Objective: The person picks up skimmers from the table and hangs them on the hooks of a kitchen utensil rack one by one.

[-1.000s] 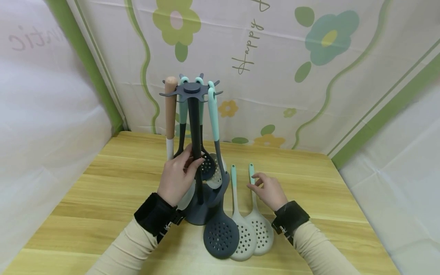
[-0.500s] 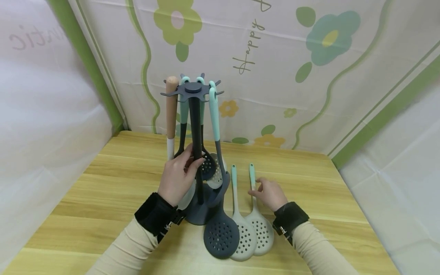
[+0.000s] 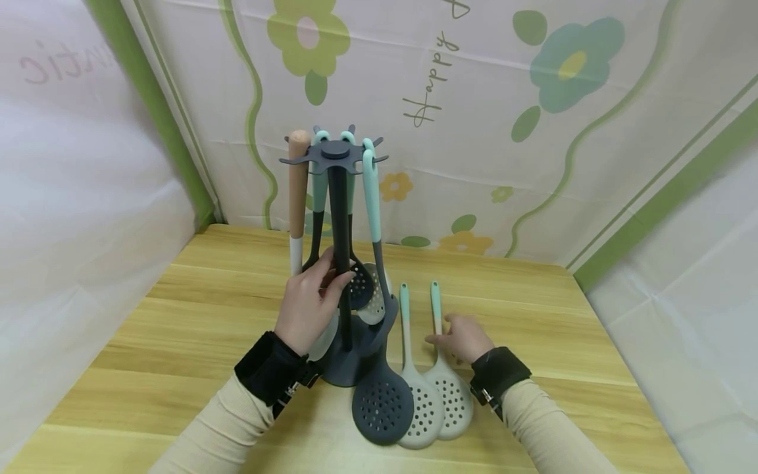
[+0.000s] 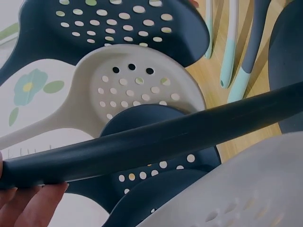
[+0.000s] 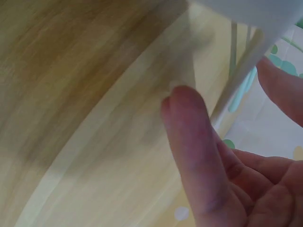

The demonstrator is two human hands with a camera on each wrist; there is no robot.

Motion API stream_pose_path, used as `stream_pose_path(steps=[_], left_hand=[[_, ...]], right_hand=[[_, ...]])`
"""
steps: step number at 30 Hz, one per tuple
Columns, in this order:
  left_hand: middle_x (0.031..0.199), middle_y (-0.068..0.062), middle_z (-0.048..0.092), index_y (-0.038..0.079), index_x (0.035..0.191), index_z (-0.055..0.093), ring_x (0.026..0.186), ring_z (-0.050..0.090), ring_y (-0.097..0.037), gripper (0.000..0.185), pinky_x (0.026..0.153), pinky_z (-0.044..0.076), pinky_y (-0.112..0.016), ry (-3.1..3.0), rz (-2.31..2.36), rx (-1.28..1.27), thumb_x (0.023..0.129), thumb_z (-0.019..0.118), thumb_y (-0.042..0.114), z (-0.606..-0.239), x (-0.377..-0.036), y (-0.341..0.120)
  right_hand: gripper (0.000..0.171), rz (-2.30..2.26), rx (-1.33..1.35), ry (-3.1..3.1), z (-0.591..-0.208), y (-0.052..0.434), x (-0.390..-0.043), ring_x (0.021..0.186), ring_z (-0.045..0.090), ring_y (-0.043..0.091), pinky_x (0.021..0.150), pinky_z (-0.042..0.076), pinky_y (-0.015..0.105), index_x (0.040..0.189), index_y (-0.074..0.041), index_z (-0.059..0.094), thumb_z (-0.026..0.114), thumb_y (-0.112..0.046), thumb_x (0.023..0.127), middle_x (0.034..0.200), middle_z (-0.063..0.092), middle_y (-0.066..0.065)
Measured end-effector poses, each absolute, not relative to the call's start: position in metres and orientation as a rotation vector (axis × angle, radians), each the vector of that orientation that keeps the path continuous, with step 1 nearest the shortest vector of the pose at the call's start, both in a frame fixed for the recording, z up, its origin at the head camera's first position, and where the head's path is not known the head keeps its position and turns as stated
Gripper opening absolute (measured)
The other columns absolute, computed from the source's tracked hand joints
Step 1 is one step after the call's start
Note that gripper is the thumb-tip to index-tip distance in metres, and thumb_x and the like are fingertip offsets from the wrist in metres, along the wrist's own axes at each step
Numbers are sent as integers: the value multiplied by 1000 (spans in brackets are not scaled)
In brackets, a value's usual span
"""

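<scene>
A dark utensil rack (image 3: 335,153) stands on the table, hung with several kitchen utensils. My left hand (image 3: 306,306) grips its black pole (image 3: 341,230) with thumb and fingers; the left wrist view shows fingertips (image 4: 45,203) against the pole. To the right lie a dark skimmer (image 3: 383,407), a beige skimmer (image 3: 424,416) and a second beige skimmer (image 3: 454,403), heads overlapping. Over the shaft of the rightmost skimmer is my right hand (image 3: 466,339). In the right wrist view, the thumb (image 5: 279,90) and fingers (image 5: 189,127) are apart, with the skimmer's shaft (image 5: 236,78) between them.
On the rack hang a wooden-handled utensil (image 3: 299,191) and a mint-handled utensil (image 3: 372,197), among others. The wooden table (image 3: 177,316) meets a flowered cloth (image 3: 485,178) at the back. Cloth sides rise left and right.
My right hand has slid down the rightmost skimmer, from its mint handle towards its beige shaft, and its fingers point lower. The left hand keeps its hold on the pole.
</scene>
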State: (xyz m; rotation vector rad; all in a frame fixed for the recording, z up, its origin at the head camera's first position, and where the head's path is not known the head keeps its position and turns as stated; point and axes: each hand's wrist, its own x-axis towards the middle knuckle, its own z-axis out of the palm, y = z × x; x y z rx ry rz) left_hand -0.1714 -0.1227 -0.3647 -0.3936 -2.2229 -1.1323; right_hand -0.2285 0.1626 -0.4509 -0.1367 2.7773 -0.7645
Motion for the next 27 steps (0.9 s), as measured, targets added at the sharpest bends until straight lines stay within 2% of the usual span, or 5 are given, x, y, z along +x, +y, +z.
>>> stream_pose_path(steps=[3,6,14,20,27], left_hand=[[104,-15,73,1,125,61,89,74,-28,31,68,64,-37,-2216,-1150,-403,96,66,13,-366,-172,-123],[106,-16,73,0,124,61,92,74,-29,31,71,64,-38,-2216,-1184,-428,96,66,11,-366,-172,-125],[113,-18,71,0,121,65,98,73,-28,28,78,63,-36,-2246,-1373,-499,94,67,6,-357,-174,-133],[117,-20,70,-1,123,64,101,73,-30,29,82,63,-38,-2303,-1411,-548,95,66,5,-349,-175,-136],[130,-20,64,-2,134,55,114,67,-33,37,92,59,-40,-2332,-1468,-616,97,59,-1,-345,-177,-138]], right_hand=[[46,-758,-122,2763,-455,163,-230,43,56,16,38,49,26,107,4,62,77,-34,86,59,52,2],[36,-754,-109,2749,-459,163,-232,44,56,15,38,50,26,87,-5,57,78,-35,86,59,53,3],[34,-752,-108,2708,-461,164,-236,48,59,16,42,54,27,86,-4,58,77,-32,86,63,59,6],[34,-706,-141,2702,-463,163,-238,46,59,14,42,53,25,72,-7,57,76,-31,88,55,58,3],[32,-732,-165,2675,-461,163,-237,44,53,11,41,46,22,68,-8,58,74,-25,89,52,55,1]])
